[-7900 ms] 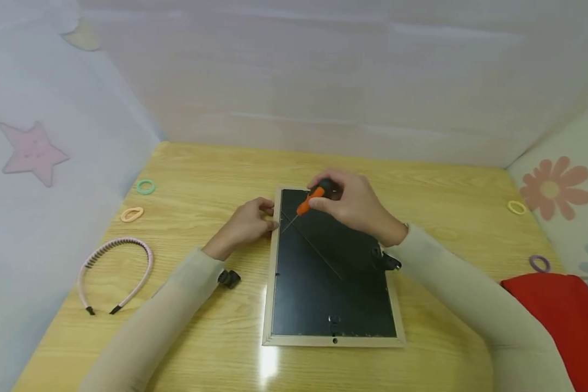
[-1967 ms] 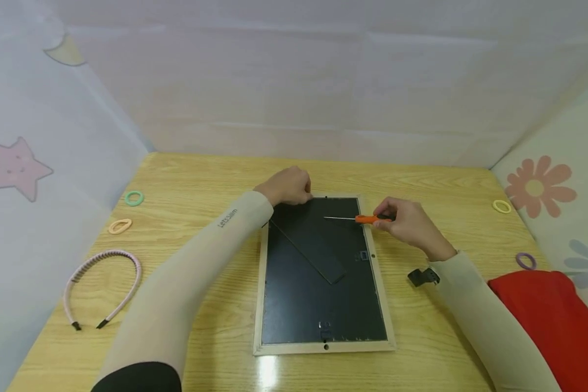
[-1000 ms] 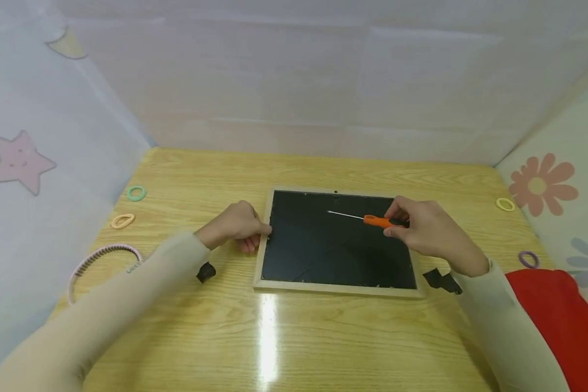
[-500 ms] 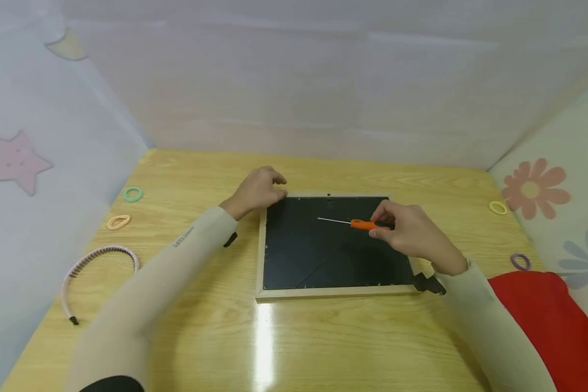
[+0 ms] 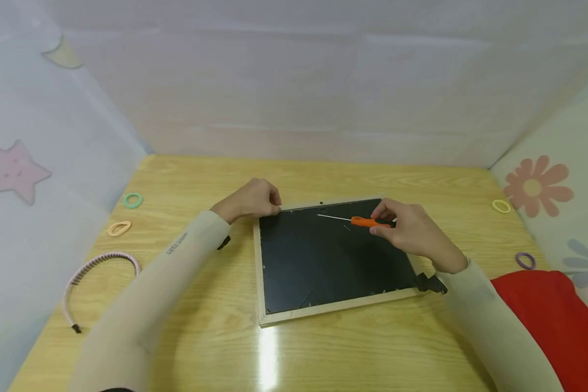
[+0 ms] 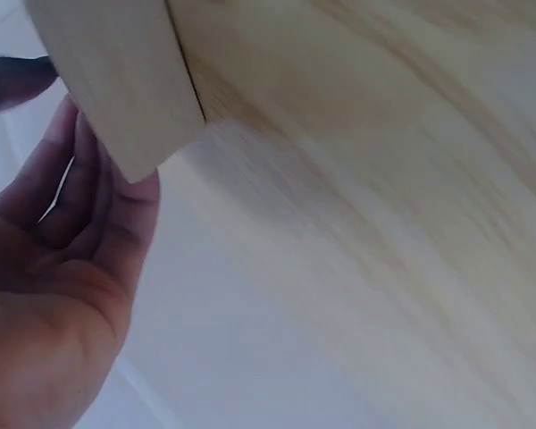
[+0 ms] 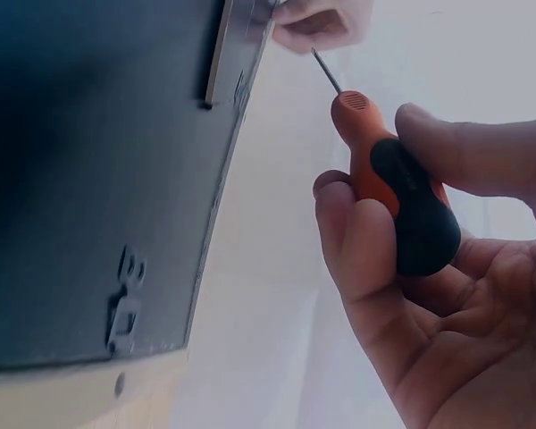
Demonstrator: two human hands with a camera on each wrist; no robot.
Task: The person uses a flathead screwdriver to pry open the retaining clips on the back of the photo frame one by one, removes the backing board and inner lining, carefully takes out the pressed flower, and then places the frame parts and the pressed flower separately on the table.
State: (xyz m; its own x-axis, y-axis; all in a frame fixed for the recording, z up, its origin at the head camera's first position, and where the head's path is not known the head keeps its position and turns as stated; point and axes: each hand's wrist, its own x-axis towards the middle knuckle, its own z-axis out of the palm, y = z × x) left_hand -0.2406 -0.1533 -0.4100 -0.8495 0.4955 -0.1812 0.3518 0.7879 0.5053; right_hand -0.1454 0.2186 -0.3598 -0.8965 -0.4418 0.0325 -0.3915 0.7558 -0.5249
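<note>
A picture frame lies face down on the table, its pale wooden rim around a black backing board. My left hand grips the far left corner; in the left wrist view, the thumb and fingers stand around the wooden corner. My right hand holds a screwdriver by its orange and black handle over the board's right part. Its metal shaft points left, apart from the rim in the right wrist view. There, a metal hanger shows on the backing board.
On the left lie a pink headband, an orange hair tie and a green one. A yellow hair tie, a purple one and red cloth are at the right. Papered walls enclose the wooden table.
The frame has gone from upright to sideways, and its left side has just swung nearer. My left hand has shifted to the far left corner. The screwdriver has left the frame's left edge.
</note>
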